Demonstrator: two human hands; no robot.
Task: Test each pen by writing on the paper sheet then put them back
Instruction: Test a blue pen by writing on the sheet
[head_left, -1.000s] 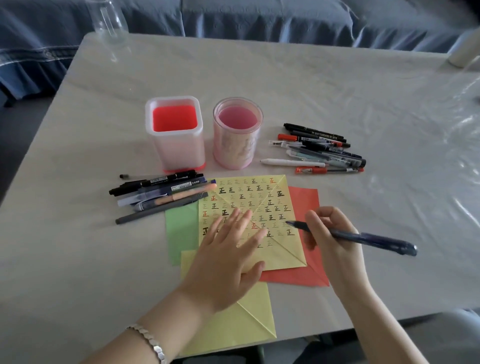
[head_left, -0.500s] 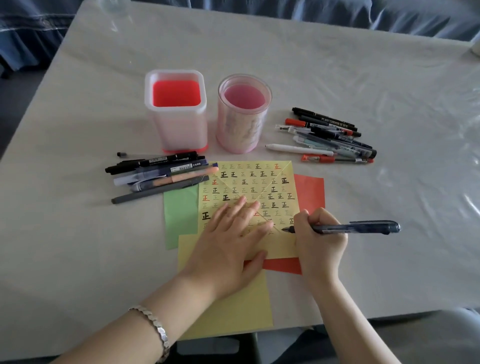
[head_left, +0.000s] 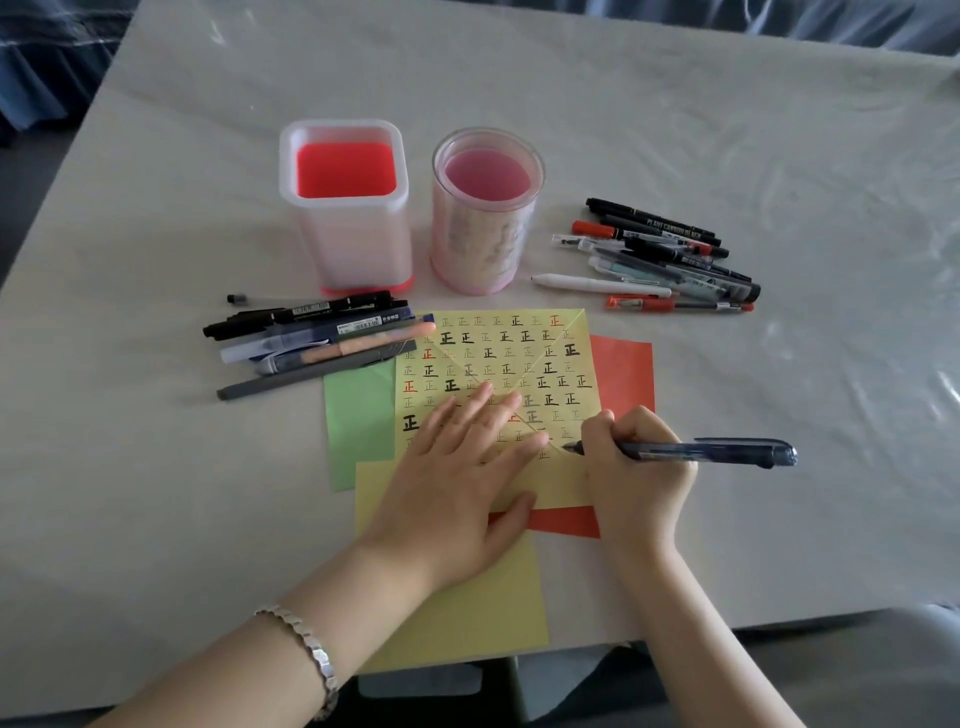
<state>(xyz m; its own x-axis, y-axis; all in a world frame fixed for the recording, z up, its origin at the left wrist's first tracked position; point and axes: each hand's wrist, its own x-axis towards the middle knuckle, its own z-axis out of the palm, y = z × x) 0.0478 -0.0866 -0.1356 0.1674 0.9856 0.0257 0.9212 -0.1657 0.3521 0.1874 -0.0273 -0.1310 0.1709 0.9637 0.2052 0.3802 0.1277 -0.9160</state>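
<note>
A yellow paper sheet (head_left: 519, 358) covered in rows of written characters lies in the middle of the table. My left hand (head_left: 462, 483) presses flat on its lower part with straight fingers. My right hand (head_left: 631, 467) grips a dark blue pen (head_left: 727, 451), whose tip touches the sheet near its lower right corner. One pile of pens (head_left: 317, 338) lies to the left of the sheet and another pile of pens (head_left: 670, 260) to the upper right. Behind the sheet stand a square holder (head_left: 347, 218) and a round holder (head_left: 485, 218), both with no pens inside.
A green sheet (head_left: 358, 421), an orange sheet (head_left: 623, 374) and a second yellow sheet (head_left: 467, 613) lie under and around the written one. The table has a pale plastic cover (head_left: 727, 130). Its front edge runs close below my wrists.
My right hand brought the blue pen down from above the orange sheet and set its tip on the yellow sheet. My left hand stayed flat on the paper. The view tilted downward.
</note>
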